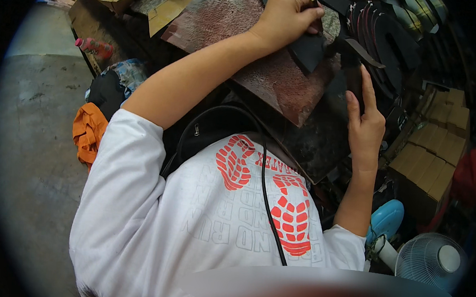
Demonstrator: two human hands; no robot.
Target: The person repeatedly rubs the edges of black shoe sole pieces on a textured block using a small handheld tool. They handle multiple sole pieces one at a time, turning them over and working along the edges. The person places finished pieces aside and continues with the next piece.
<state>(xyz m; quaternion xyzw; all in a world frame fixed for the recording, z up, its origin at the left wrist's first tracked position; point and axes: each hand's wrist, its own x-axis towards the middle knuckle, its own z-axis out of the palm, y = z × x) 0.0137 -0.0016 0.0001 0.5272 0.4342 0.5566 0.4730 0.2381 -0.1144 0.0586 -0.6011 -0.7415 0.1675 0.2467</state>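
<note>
My left hand (290, 20) is closed in a pinch over dark flat pieces (308, 50) on the worktable. Something small with a yellowish tip shows at its fingers, too small to name. My right hand (367, 126) has its thumb and index finger along the handle of a dark tool that looks like a hammer (364, 53). Its narrow curved end points right, and its other end is close to the dark pieces, below my left hand. A worn reddish-brown board (218, 25) lies under my left forearm.
Black curved pieces with red edges (372, 45) stand stacked at the far right. Small cardboard boxes (431, 155) are piled at the right, above a white fan (427, 263) and a blue round thing (386, 218). Orange cloth (89, 131) hangs left, near a pink-capped bottle (94, 47).
</note>
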